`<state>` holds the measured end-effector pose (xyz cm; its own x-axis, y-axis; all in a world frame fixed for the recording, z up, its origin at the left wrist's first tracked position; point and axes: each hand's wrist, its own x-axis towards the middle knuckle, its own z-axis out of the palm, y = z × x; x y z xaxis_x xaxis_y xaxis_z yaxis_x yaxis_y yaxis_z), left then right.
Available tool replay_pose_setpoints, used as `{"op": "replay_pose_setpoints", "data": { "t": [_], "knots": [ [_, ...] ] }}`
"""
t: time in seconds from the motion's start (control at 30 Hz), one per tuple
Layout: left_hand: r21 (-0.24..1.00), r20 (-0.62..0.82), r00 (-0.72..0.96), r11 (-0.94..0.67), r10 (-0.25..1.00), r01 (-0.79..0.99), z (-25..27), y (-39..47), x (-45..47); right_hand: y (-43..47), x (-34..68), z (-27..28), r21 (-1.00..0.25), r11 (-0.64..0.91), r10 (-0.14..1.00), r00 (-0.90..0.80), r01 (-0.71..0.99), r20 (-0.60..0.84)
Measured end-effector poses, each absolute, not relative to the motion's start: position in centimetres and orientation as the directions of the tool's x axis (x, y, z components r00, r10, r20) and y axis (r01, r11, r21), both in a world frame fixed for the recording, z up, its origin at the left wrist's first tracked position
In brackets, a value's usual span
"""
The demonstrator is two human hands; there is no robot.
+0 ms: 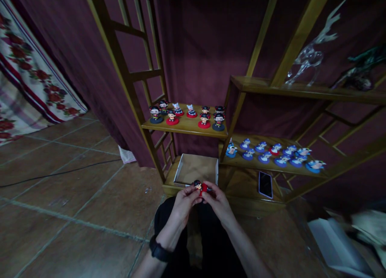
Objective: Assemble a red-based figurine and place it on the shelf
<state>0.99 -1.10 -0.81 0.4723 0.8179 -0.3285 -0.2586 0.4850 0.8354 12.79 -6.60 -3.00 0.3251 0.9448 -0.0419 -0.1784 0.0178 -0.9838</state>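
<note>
Between my two hands, above my knees, is a small figurine (197,184) with black hair and a red base. My left hand (184,201) grips it from the left with thumb and fingers, and a dark band circles that wrist. From the other side my right hand (217,201) pinches the red base (204,188). Fingers cover part of the figurine. Just beyond lies an open shallow cardboard box (197,167) on the bottom board. On the shelf (183,128) above it stand several similar figurines (204,120), some on red bases and some on dark ones.
Several blue and purple figurines (264,156) stand on the right-hand shelf, with a phone (265,184) lying below them. A clear deer ornament (310,59) and a dark ornament (358,71) occupy the upper right shelf. A cable (60,173) crosses the tiled floor at left.
</note>
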Motion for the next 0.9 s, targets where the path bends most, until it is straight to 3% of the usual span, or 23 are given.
{"op": "replay_pose_setpoints", "data": {
  "t": [0.2,0.47,0.67,0.9],
  "knots": [
    [0.961,-0.133,0.418,0.219,0.899,-0.166,-0.7,-1.2,1.7,-6.6,13.0,-2.7,-0.967,0.054,0.947,0.321,-0.248,-0.030],
    [0.994,0.090,0.376,-0.104,0.922,0.016,-0.5,-2.1,2.2,-6.9,13.4,-1.6,-0.959,0.108,0.946,0.324,-0.263,0.018],
    [0.946,0.221,0.365,-0.289,0.904,0.144,2.5,-3.0,1.9,-7.6,13.8,0.0,-0.972,0.213,0.878,0.417,0.102,0.236],
    [0.891,0.373,0.365,-0.439,0.853,0.115,4.3,-3.9,1.3,-8.9,14.0,2.3,-0.821,0.310,0.808,0.321,0.479,0.493]
  ]
}}
